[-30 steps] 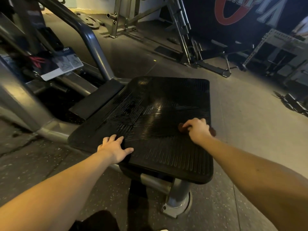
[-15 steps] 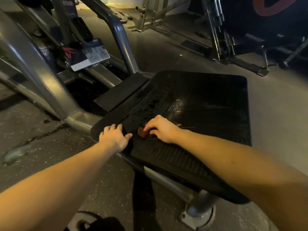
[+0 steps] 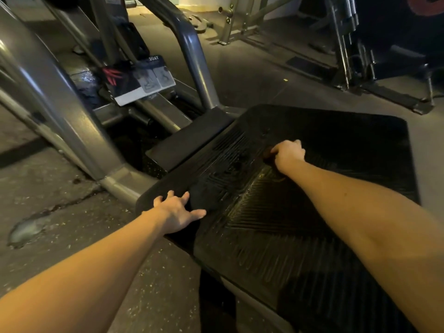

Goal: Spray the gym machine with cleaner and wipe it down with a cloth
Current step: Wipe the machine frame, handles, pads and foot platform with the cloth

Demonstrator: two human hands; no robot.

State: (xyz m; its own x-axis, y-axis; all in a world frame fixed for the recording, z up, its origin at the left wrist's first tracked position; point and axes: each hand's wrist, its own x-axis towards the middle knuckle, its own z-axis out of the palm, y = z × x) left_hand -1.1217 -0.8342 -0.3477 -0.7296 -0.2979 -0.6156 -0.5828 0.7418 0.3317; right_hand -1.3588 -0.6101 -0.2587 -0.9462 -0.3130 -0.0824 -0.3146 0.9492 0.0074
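Well, the wiping is what's going on here, and the right hand [image 3: 289, 153] has it. Its fingers [image 3: 295, 143] are curled down tight over a small dark reddish cloth [image 3: 267, 155], most of it hidden beneath the palm, pressed onto the black ribbed footplate [image 3: 348, 150] of the gym machine, left of the plate's middle. The cloth peeks out on the thumb side, so it lies to the left of the knuckles and points at the frame.

The left hand [image 3: 177, 213] holds nothing. It rests flat on the plate's near left edge with the fingers spread wide and the thumb out to the right, by the look of it bracing the person. It sits well apart from the cloth, so the right hand is plainly the one placed for the next stroke.

From where the cloth sits, the broad dark stretch to the right and toward the far edge is the larger share of plate, and I'd guess the next pass goes that way. Below the right wrist a patch of ribs [image 3: 264, 188] shines as though wet. I see no spray bottle anywhere.

As for writing, a placard [image 3: 144, 80] hangs on the grey frame [image 3: 60, 111] behind the plate. It carries the letters "QUAT", turned round and cut off at one end, probably "SQUAT", with a red mark and two small exercise diagrams. The finer print is too small to read.
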